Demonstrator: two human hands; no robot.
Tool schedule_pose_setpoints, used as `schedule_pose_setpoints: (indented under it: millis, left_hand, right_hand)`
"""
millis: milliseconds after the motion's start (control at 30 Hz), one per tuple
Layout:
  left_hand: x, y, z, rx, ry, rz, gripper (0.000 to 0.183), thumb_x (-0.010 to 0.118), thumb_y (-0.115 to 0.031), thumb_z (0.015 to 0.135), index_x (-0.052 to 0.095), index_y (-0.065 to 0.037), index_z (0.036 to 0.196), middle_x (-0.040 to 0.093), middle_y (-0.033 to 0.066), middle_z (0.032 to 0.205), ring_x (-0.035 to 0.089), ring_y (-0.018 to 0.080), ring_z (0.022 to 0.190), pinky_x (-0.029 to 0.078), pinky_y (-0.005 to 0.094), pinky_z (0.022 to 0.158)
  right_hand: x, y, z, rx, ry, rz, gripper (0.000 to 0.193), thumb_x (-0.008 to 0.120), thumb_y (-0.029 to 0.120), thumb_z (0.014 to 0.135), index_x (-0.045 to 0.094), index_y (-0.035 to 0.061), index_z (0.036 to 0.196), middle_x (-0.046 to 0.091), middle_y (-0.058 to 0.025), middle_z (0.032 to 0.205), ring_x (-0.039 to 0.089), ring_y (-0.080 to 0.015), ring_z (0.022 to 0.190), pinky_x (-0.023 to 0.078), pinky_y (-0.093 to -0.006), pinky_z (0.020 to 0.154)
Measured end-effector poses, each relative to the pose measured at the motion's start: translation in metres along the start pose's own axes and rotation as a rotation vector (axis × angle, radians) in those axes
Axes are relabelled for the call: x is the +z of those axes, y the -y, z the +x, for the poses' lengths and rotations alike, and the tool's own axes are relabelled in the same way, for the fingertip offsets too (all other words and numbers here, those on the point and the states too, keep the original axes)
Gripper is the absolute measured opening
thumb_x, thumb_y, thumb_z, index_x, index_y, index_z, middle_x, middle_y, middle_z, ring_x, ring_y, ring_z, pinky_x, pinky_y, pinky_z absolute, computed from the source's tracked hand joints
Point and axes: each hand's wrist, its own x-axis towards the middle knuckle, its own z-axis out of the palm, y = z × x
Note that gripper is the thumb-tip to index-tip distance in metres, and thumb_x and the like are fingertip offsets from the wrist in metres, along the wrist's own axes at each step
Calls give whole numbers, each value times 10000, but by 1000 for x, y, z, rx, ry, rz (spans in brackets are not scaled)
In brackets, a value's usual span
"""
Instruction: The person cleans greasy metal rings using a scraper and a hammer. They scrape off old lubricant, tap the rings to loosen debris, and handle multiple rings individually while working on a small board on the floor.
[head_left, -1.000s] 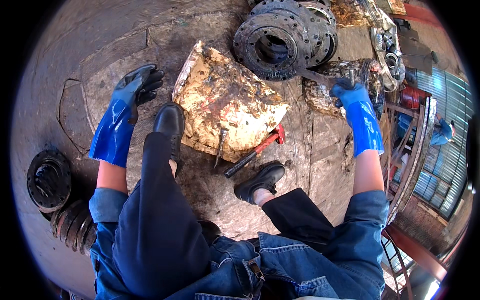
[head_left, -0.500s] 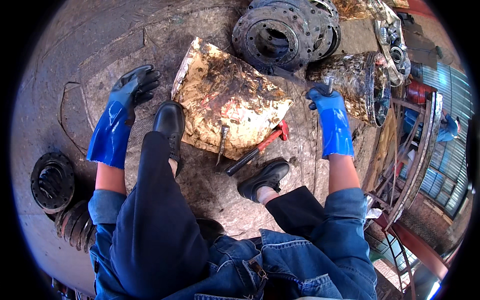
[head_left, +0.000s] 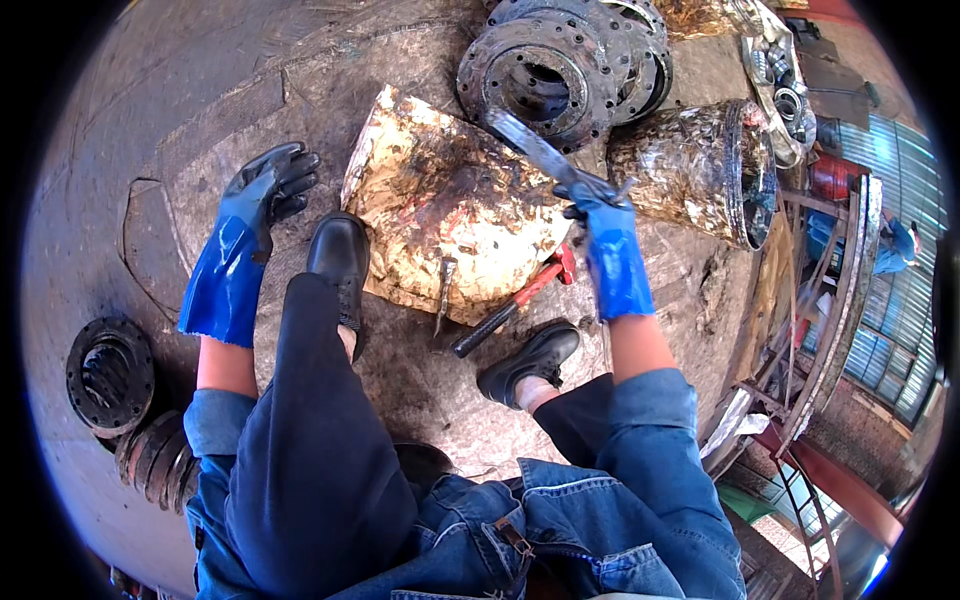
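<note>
My right hand (head_left: 597, 203), in a blue rubber glove, is closed around a flat metal scraper-like blade (head_left: 530, 143). The blade points up and left, over the near edge of the ring-shaped flanges (head_left: 497, 62); a short end sticks out past the hand's other side. My left hand (head_left: 268, 185), gloved alike, is held out with loosely bent fingers and nothing in it. Between the hands lies a grease-stained sack or sheet (head_left: 440, 190). On its near edge rests a narrow worn tool, perhaps a chisel (head_left: 445, 290). A red-headed hammer (head_left: 520, 297) with a black grip leans beside it.
A dirty cylindrical drum (head_left: 680, 170) lies on its side at the right. Bearing-like metal parts (head_left: 790, 108) sit on a pale sheet beyond. Black rings (head_left: 108, 375) are at the left. A metal frame (head_left: 835, 310) stands far right, with another person (head_left: 900, 243) past it.
My right hand has moved left and turned, and the blade it holds now shows clearly, pointing up and left. My left hand has hardly moved.
</note>
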Motion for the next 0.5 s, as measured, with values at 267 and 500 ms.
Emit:
schedule_pose_setpoints:
  millis: [267,500]
  left_hand:
    - [3,2,2,6,24,3,474,585,-325,889,542,-71,1287,645,100,1185,647,185,998,506,272,774]
    - [3,5,4,23,46,10,488,593,-336,885,538,-72,1292,645,100,1186,647,177,994,505,269,775]
  right_hand:
    - [-121,45,-8,-133,-48,-189,277,692,156,848,655,3,1076,707,-93,892,654,-147,716,494,-250,549]
    - [-98,21,7,-160,4,-134,290,680,92,848,622,-52,1093,691,-137,920,685,-209,804,550,-279,567]
